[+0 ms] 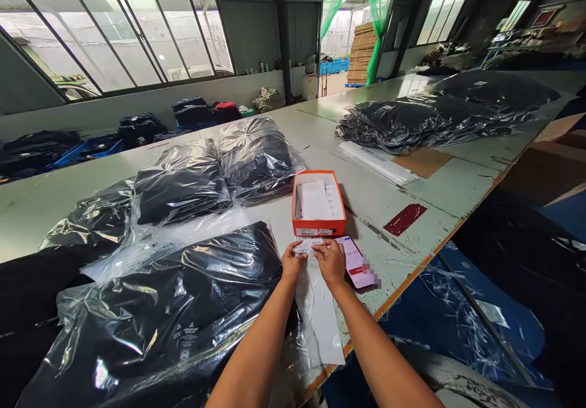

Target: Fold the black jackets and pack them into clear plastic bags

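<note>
Between my two hands is a white strip of printed labels, just in front of an orange box. My left hand pinches the strip's left side. My right hand has its fingertips closed on the right side. A long blank white paper strip runs below my hands toward the table edge. More white label sheets lie inside the open box. A lit phone lies right beside my right hand. Left of my left hand is a dark garment in a clear plastic bag.
More bagged dark garments lie in stacks at the left, and others at the far right. Flat white plastic, brown cardboard and a dark red patch are on the table. The table's edge runs along the right.
</note>
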